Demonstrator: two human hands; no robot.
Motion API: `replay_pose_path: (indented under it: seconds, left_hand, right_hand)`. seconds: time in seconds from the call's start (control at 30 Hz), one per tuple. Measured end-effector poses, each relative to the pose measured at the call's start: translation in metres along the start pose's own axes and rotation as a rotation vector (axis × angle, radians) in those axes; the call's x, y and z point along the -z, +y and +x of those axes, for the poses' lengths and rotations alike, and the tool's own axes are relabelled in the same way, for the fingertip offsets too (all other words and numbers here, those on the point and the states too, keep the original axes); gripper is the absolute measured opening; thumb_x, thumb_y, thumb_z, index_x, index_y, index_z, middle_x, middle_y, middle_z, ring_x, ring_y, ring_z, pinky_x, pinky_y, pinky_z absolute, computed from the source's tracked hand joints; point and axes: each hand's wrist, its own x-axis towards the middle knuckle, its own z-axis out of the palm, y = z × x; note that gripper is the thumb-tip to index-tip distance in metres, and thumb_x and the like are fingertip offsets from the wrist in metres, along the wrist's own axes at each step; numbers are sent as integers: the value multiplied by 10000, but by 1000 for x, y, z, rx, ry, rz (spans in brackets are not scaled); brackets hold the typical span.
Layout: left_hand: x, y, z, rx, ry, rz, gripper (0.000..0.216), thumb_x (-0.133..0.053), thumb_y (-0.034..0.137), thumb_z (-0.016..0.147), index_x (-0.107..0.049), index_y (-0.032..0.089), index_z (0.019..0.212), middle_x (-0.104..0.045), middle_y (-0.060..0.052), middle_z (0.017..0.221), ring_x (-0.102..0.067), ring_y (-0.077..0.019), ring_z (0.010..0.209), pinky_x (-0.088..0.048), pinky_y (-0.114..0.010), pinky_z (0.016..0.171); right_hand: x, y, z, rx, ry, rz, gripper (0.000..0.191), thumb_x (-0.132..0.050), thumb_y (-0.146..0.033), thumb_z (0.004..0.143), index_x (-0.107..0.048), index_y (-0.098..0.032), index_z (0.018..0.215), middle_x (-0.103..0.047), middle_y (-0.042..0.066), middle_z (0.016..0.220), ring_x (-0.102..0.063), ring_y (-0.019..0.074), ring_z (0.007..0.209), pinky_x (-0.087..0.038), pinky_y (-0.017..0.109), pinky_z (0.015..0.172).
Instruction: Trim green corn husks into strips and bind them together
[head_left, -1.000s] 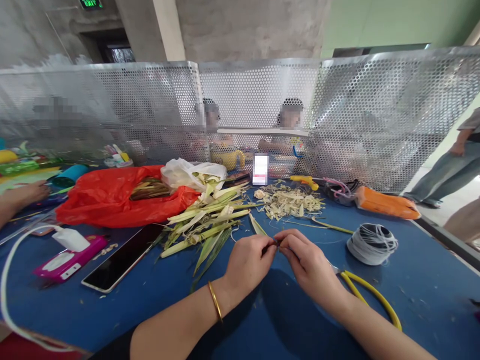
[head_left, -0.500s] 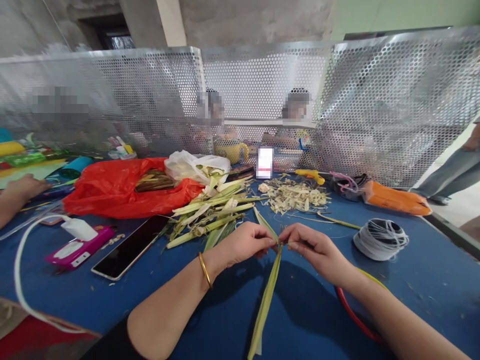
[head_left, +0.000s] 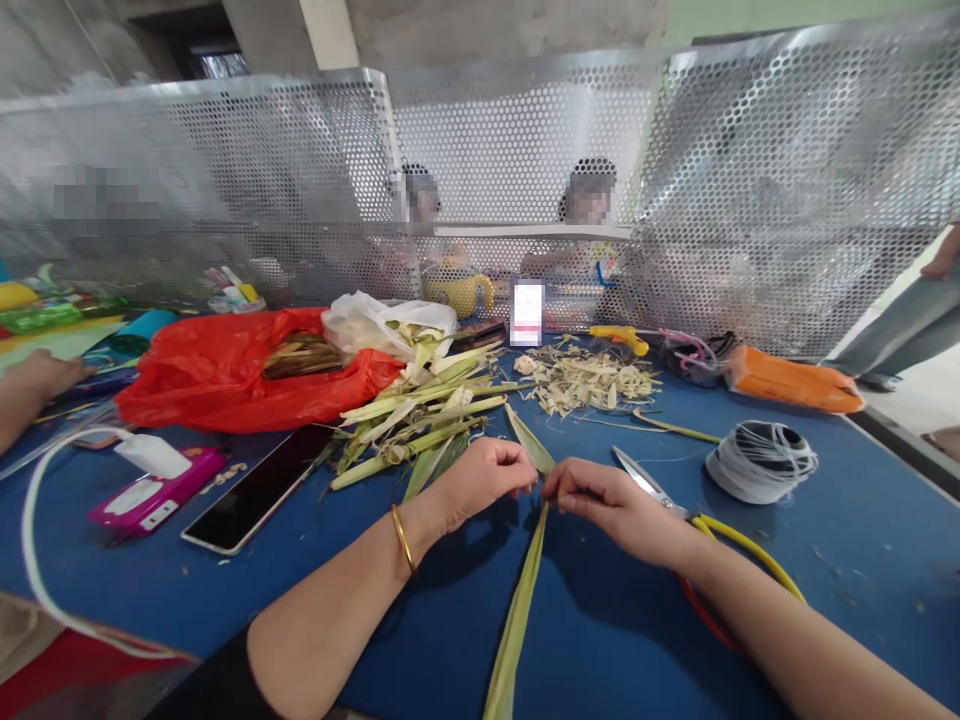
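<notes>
In the head view a long pale-green corn husk (head_left: 517, 610) runs from the front table edge up to my hands, and its other end fans out beyond them. My right hand (head_left: 611, 505) pinches the husk at its narrow middle. Just left of it, my left hand (head_left: 491, 478) is closed with fingertips together near the same spot; what it holds is hidden. Scissors (head_left: 649, 480) with yellow and red handles lie partly under my right forearm. A roll of white string (head_left: 761, 462) stands to the right, with a thin strand trailing towards my hands.
Behind my left hand lies a pile of husks (head_left: 420, 415), beside a red plastic bag (head_left: 202, 370). Husk scraps (head_left: 592, 380) are heaped further back. A phone (head_left: 259, 490) and a magenta power strip (head_left: 157, 490) lie left. A perforated metal screen (head_left: 525, 130) closes off the back.
My hands have drawn slightly apart and shifted left, the left hand curling more tightly. My right forearm has moved, so more of the scissors shows. The view has tilted slightly down.
</notes>
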Motion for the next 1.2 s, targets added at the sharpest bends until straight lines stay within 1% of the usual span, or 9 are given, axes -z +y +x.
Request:
replay_pose_path:
  seconds: [0.23, 0.4, 0.53, 0.63, 0.7, 0.8, 0.93, 1.1, 1.2]
  left_hand:
    - [-12, -2, -6, 139, -95, -67, 168, -496, 265, 782, -574, 157, 680, -563, 37, 493, -517, -79, 456, -317, -192, 483]
    - [-14, -6, -8, 215, -148, -166, 172, -481, 298, 824, -511, 165, 720, -681, -10, 715, -588, -80, 479, -355, -192, 471]
    - [-16, -13, -5, 256, -143, -208, 241, -515, 374, 836, -521, 159, 727, -654, -4, 684, -599, -85, 492, -414, -201, 503]
    - [-16, -15, -3, 264, -146, -231, 184, -599, 322, 779, -569, 144, 745, -653, -10, 678, -608, -90, 524, -440, -205, 533]
    - [-16, -15, -3, 269, -142, -247, 134, -651, 246, 720, -601, 137, 781, -660, -11, 680, -612, -93, 541, -451, -208, 548]
    - [-18, -15, -3, 287, -116, -252, 136, -665, 178, 679, -634, 130, 802, -656, -6, 649, -610, -96, 542, -459, -212, 561]
    - [-22, -17, -4, 245, -129, -230, 124, -670, 181, 667, -667, 119, 774, -671, -17, 673, -599, -97, 551, -476, -227, 587]
    - [-24, -20, -5, 184, -176, -212, 135, -701, 210, 637, -690, 125, 741, -687, -14, 704, -603, -119, 623, -491, -239, 634]
    - [-26, -20, -6, 141, -190, -207, 108, -669, 207, 662, -695, 138, 742, -680, 3, 707, -582, -107, 621, -476, -218, 611]
  right_hand:
    - [-5, 2, 2, -54, -65, -93, 176, -528, -251, 895, -526, -181, 732, -514, -23, 754, -465, 117, 689, -384, 234, 650]
    - [-4, 0, 2, 25, -107, -109, 190, -531, -202, 886, -541, -176, 698, -564, 33, 934, -550, 141, 840, -424, 253, 763]
    - [0, 1, 0, 21, -48, -237, 158, -516, -176, 883, -575, -180, 736, -560, 49, 987, -562, 145, 881, -424, 259, 797]
    - [2, 1, -1, -20, -12, -360, 146, -517, -176, 870, -589, -187, 744, -556, 21, 853, -553, 135, 776, -421, 247, 709]
    - [2, 0, -2, -116, -32, -356, 151, -499, -190, 873, -589, -193, 752, -552, -10, 729, -538, 118, 654, -405, 234, 614]
    - [-3, -5, -2, -296, -64, -180, 143, -502, -225, 856, -585, -189, 745, -539, -39, 612, -523, 102, 536, -394, 220, 524]
    - [-12, -11, 0, -485, 10, 174, 183, -561, -314, 802, -576, -165, 697, -537, -42, 565, -526, 93, 485, -426, 225, 511]
    - [-17, -11, 1, -456, 143, 565, 300, -706, -434, 698, -618, -149, 728, -587, -30, 601, -547, 81, 521, -434, 226, 570]
    - [-21, -8, 3, -390, 195, 600, 307, -736, -429, 686, -619, -147, 712, -602, -25, 596, -548, 83, 532, -417, 227, 576]
